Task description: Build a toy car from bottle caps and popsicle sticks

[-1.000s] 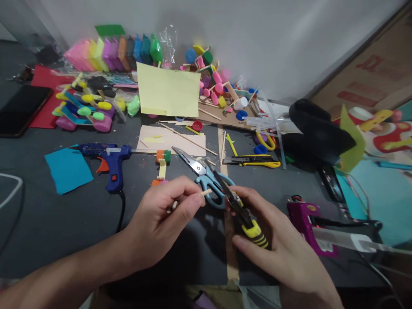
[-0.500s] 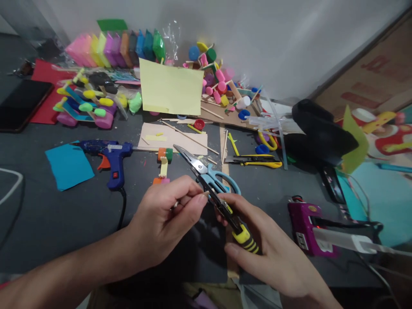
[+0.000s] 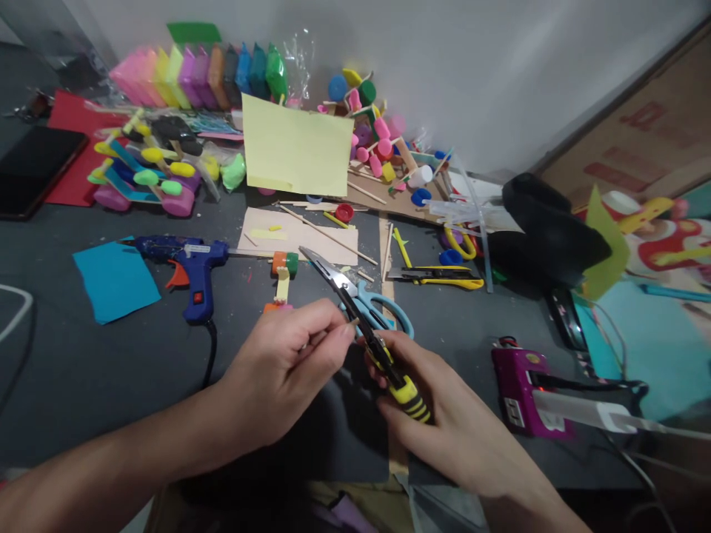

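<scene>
My left hand (image 3: 294, 363) is closed, thumb and forefinger pinching a thin wooden stick (image 3: 354, 323) of which only the tip shows. Wrapped in my right hand (image 3: 444, 422) is a hand cutter (image 3: 409, 397) with yellow-and-black striped handles and long dark jaws. The stick's tip lies right at those jaws; whether it sits between them I cannot tell. Just beyond both hands, light-blue scissors (image 3: 397, 309) rest on the dark table, partly covered by the cutter. A small orange-and-green wheel piece (image 3: 285, 263) with a pale yellow strip stands beyond my left hand.
To the left lie a blue glue gun (image 3: 198, 274) and blue paper (image 3: 111, 285). A yellow utility knife (image 3: 449, 277) is right of the scissors. Clay packs (image 3: 219, 78), small craft cars (image 3: 147, 166) and yellow paper (image 3: 297, 148) line the back. A purple power box (image 3: 519, 385) sits right.
My right hand and the cutter have shifted slightly left, and the cutter's jaws now come closer to my left fingertips. Less of the stick's tip shows. The view has moved a little.
</scene>
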`<act>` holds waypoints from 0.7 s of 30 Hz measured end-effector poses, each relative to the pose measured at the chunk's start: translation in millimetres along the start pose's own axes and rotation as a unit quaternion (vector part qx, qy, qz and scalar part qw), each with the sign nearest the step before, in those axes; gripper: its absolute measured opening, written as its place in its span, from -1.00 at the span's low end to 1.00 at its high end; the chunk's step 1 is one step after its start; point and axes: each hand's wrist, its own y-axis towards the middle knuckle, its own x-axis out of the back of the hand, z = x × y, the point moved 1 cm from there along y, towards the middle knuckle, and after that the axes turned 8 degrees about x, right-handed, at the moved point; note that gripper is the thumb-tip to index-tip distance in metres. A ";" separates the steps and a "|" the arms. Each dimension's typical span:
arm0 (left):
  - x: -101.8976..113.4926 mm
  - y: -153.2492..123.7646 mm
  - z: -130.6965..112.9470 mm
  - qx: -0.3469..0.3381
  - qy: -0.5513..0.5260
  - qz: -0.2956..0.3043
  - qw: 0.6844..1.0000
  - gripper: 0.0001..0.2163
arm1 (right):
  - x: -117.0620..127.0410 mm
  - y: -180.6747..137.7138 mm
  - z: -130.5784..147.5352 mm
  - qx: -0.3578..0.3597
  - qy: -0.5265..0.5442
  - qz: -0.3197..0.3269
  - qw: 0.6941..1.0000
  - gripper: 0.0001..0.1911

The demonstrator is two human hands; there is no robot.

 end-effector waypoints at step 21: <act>-9.6 7.0 10.9 0.046 -0.131 0.068 0.988 -0.70 | 5.8 10.6 20.4 -0.120 -0.150 0.065 0.979 -0.80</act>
